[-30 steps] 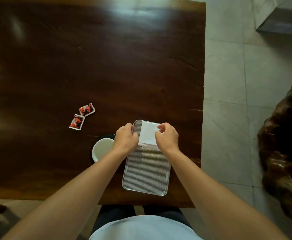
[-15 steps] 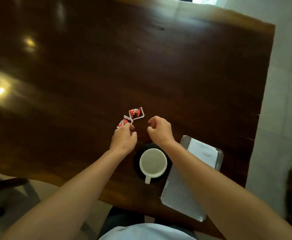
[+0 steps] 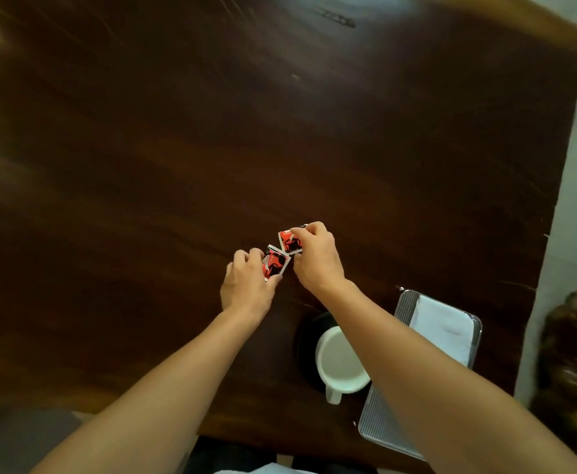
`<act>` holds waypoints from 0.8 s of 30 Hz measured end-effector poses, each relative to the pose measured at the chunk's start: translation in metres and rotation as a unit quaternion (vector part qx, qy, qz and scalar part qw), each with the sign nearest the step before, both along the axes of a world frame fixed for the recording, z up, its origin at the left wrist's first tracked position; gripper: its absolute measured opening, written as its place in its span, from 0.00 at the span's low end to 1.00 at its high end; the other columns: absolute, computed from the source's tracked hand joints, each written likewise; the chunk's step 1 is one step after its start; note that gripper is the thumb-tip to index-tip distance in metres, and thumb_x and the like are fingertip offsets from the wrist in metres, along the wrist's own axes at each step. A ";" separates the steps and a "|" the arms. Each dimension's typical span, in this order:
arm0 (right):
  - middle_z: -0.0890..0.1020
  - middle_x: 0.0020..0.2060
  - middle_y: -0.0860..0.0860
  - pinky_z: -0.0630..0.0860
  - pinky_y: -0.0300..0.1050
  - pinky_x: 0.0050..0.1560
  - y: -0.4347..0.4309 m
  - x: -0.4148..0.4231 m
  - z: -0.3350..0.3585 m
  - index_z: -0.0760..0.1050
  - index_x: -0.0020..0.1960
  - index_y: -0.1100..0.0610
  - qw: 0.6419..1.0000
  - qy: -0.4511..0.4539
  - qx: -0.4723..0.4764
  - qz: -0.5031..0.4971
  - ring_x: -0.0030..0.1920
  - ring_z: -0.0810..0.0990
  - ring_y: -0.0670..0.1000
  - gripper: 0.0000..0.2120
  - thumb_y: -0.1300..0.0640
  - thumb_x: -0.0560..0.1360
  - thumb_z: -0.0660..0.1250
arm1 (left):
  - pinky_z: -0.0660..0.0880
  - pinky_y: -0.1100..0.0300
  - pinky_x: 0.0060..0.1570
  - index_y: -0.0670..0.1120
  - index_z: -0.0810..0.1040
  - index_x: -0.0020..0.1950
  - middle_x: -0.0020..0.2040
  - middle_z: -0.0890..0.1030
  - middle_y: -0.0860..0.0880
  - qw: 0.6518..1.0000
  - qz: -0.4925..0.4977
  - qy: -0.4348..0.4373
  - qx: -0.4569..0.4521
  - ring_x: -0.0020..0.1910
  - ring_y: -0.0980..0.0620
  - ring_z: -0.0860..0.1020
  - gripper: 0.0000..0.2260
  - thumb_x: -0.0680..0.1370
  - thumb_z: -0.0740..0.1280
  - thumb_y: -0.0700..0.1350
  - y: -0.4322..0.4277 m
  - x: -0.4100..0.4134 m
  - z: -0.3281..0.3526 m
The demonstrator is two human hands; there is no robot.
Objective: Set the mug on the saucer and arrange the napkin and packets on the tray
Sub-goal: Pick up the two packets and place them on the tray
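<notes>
**Both hands close on the packets**

Half a second ago the hands were just short of the two red packets; now the left hand (image 3: 246, 285) has its fingers pinched on the nearer packet (image 3: 275, 265), and the right hand (image 3: 316, 258) pinches the farther packet (image 3: 290, 241). The two packets touch at a corner, well in from the table's (image 3: 177, 131) edges.

The mug (image 3: 340, 364) already stands on the dark saucer (image 3: 305, 340) near the front edge. Just to its right the ribbed tray (image 3: 379, 422) carries the white napkin (image 3: 442, 331) at its far end.

To do this step well, I judge each pinch should catch a packet edge firmly before lifting. The carry back should pass above the mug, not brush it. Lay the packets flat on the tray's bare near part, clear of the napkin.
</notes>
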State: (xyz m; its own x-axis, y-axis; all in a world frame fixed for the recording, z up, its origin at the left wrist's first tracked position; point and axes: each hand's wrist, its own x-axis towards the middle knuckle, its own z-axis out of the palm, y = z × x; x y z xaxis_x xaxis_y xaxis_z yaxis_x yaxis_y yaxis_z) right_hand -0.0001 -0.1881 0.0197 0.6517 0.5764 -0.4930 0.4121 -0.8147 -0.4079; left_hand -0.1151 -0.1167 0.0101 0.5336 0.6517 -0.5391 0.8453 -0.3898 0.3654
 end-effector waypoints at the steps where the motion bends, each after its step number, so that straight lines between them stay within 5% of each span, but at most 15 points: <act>1: 0.69 0.69 0.54 0.78 0.51 0.58 0.002 0.000 -0.002 0.69 0.74 0.54 1.000 -0.012 -0.012 0.011 0.67 0.69 0.57 0.28 0.69 0.77 0.65 | 0.75 0.55 0.51 0.48 0.72 0.64 0.60 0.73 0.47 1.000 -0.008 0.000 0.003 0.60 0.47 0.75 0.21 0.75 0.73 0.53 0.001 0.000 -0.003; 8: 0.63 0.75 0.54 0.78 0.51 0.56 0.000 0.009 -0.006 0.71 0.70 0.52 0.993 -0.066 -0.072 0.066 0.69 0.65 0.60 0.27 0.71 0.74 0.66 | 0.77 0.54 0.51 0.48 0.74 0.58 0.57 0.75 0.48 1.000 -0.011 0.005 0.010 0.58 0.47 0.76 0.18 0.73 0.76 0.48 0.007 0.007 -0.007; 16: 0.78 0.54 0.53 0.73 0.50 0.47 -0.032 0.015 0.000 0.72 0.58 0.54 0.996 -0.029 -0.080 -0.003 0.57 0.74 0.57 0.11 0.64 0.77 0.68 | 0.75 0.55 0.42 0.52 0.78 0.47 0.45 0.83 0.50 0.998 0.036 -0.008 -0.048 0.47 0.48 0.81 0.07 0.75 0.74 0.43 -0.003 0.008 0.000; 21: 0.80 0.53 0.53 0.75 0.49 0.48 -0.070 0.020 0.021 0.78 0.56 0.54 0.993 0.038 -0.024 -0.107 0.51 0.77 0.54 0.09 0.63 0.77 0.68 | 0.77 0.56 0.44 0.54 0.84 0.45 0.45 0.84 0.51 0.994 0.050 -0.066 -0.069 0.46 0.50 0.81 0.03 0.74 0.75 0.50 -0.024 0.006 0.025; 24: 0.82 0.52 0.53 0.76 0.48 0.51 -0.098 0.019 0.043 0.81 0.56 0.55 0.982 0.075 0.023 -0.172 0.52 0.79 0.53 0.09 0.58 0.76 0.72 | 0.77 0.59 0.40 0.52 0.86 0.44 0.42 0.84 0.53 0.988 0.051 -0.110 -0.093 0.42 0.54 0.80 0.09 0.72 0.76 0.57 -0.044 0.006 0.054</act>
State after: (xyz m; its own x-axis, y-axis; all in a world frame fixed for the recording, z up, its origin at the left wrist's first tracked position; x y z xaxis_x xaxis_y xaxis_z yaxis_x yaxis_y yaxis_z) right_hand 0.0187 -0.2864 0.0624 0.7344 0.3587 -0.5762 0.0480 -0.8742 -0.4831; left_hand -0.1089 -0.1605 0.0641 0.5879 0.6082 -0.5333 0.7690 -0.2158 0.6017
